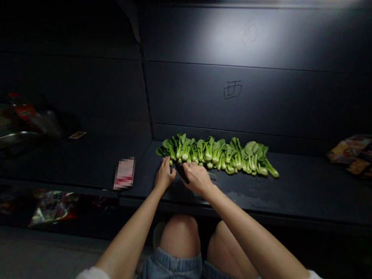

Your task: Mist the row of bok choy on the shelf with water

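A long row of green bok choy (218, 153) lies on the dark shelf (261, 193), leaves toward the back panel and pale stems toward me. At the row's left end, my left hand (165, 175) rests against the stems with its fingers and thumb apart. My right hand (196, 177), just to its right, is wrapped round a black object (183, 174) with a slim, dark shape, close to the front of the stems. What that object is cannot be made out clearly.
Left of my hands, a blurred pinkish packet (124, 173) lies near the shelf's front edge. Farther left are a small card (77, 135) and a metal tray (11, 140). Colourful packages (358, 155) stand at the right. A shiny bag (52, 206) sits on the lower shelf.
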Available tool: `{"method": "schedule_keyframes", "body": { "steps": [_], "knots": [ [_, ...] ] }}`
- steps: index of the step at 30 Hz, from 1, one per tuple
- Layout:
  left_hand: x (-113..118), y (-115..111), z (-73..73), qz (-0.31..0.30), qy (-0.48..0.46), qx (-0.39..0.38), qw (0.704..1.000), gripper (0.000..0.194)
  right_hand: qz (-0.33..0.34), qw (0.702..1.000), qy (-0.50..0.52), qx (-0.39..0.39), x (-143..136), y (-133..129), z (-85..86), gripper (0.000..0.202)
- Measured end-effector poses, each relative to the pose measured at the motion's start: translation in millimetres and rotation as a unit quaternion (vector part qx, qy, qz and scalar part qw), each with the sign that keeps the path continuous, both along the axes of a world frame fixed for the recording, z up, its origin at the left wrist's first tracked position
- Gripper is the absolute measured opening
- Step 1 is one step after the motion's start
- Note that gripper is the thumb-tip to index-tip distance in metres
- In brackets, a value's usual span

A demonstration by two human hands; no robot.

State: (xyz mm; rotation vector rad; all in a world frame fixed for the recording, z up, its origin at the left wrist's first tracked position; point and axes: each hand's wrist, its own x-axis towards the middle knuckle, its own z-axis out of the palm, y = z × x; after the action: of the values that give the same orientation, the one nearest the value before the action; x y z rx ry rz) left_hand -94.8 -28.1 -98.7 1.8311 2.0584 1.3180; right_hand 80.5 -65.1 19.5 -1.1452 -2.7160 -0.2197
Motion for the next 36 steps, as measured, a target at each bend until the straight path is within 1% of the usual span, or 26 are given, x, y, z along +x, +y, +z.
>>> {"method": "schedule_keyframes", "body": {
  "steps": [7, 14, 22, 28, 32, 36],
  "knots": [
    [1.5, -2.5, 5.0, -0.003, 0.004, -0.019, 1.000, 0.062, -0.001, 1.000, -0.011, -0.009, -3.9, -0.2, -0.4, 0.034],
    [-1.8, 1.2, -2.0, -0.009, -0.009, 0.003, 1.000, 0.063, 0.008, 1.000, -0.003, -0.005, -4.0, -0.7, 1.4, 0.035],
    [-7.8, 3.6, -5.7, -0.023, -0.012, -0.002, 1.000, 0.067, 0.018, 1.000, 0.008, -0.006, -10.9, -1.4, 4.5, 0.037],
    [-8.9, 5.5, -8.3, -0.016, -0.014, 0.014, 1.000, 0.065, 0.020, 1.000, 0.012, -0.007, -11.2, 0.1, 1.9, 0.038],
    [-7.1, 4.4, -5.3, -0.005, -0.002, 0.004, 1.000, 0.063, 0.024, 0.999, 0.020, -0.003, -8.7, 0.7, -0.8, 0.036],
    [-2.3, 2.7, -1.1, 0.020, 0.012, -0.002, 1.000, 0.060, 0.001, 1.000, 0.022, 0.002, -1.8, 1.5, 0.2, 0.032]
  ]
}}
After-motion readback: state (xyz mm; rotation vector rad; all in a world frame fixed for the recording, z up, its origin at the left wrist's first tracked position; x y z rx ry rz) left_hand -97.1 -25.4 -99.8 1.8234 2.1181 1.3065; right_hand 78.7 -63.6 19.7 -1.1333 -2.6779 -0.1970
